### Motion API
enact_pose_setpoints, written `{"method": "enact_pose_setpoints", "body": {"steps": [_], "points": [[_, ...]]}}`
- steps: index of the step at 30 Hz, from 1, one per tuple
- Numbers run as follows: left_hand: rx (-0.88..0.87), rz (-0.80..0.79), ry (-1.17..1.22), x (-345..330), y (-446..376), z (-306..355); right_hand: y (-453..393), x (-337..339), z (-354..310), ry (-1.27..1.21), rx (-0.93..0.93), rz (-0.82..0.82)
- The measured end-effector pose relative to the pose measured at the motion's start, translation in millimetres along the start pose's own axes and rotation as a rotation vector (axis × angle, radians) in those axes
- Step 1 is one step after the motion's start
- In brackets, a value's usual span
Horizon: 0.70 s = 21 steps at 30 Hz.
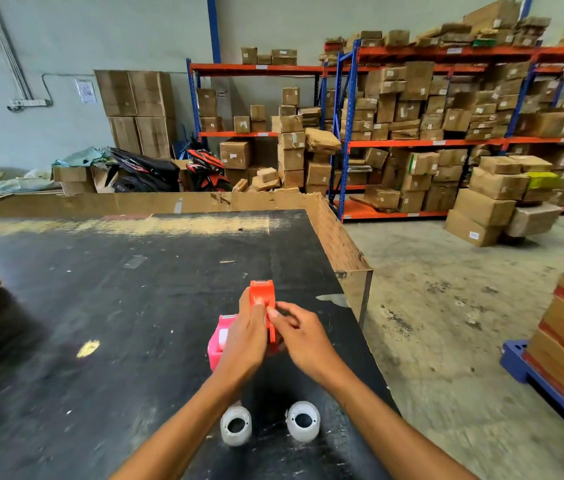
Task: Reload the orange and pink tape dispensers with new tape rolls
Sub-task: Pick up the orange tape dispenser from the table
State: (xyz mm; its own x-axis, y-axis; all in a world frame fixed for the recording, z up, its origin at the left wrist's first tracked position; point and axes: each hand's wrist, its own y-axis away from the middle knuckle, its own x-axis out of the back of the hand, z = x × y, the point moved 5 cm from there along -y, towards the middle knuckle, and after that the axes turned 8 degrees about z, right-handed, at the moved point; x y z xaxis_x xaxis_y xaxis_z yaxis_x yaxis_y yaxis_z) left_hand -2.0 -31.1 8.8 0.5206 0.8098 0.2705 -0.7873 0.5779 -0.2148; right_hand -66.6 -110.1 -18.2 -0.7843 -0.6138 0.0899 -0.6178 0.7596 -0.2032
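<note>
- Both hands work the orange tape dispenser (262, 299) over the black table (100, 306): the left hand (244, 344) wraps its side, while the right hand (303, 332) pinches its near edge with fingertips
- The pink tape dispenser (217, 344) sits on the table just left of the left hand, untouched
- Two white tape rolls (270, 424) lie nearer the person, beneath the forearms
- The dispenser looks like light, rigid plastic, likely smooth; gripping its flat sides seems safest

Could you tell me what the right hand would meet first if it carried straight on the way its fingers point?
Probably the orange tape dispenser: the right hand already has its fingertips at its side.
</note>
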Motion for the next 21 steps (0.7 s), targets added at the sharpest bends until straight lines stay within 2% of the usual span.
{"method": "enact_pose_setpoints", "body": {"steps": [6, 9, 13, 17, 21], "points": [[0.065, 0.114, -0.045, 18.5, -11.4, 5.7, -5.3, -12.5, -15.0, -0.145, 0.055, 0.013], [-0.024, 0.112, -0.077, 24.3, -13.5, 12.8, -6.9, -18.4, -20.4, -0.170, 0.093, -0.006], [0.083, 0.139, -0.050, 36.5, -15.3, 4.6, -4.4, -29.2, -19.1, -0.121, 0.093, -0.017], [-0.009, 0.179, -0.157, 44.3, -15.7, 1.8, -5.7, -40.6, -16.7, -0.101, 0.056, -0.044], [0.085, 0.193, -0.111, 65.3, -17.3, -6.1, -9.0, -46.0, -17.5, -0.070, 0.017, -0.003]]}}
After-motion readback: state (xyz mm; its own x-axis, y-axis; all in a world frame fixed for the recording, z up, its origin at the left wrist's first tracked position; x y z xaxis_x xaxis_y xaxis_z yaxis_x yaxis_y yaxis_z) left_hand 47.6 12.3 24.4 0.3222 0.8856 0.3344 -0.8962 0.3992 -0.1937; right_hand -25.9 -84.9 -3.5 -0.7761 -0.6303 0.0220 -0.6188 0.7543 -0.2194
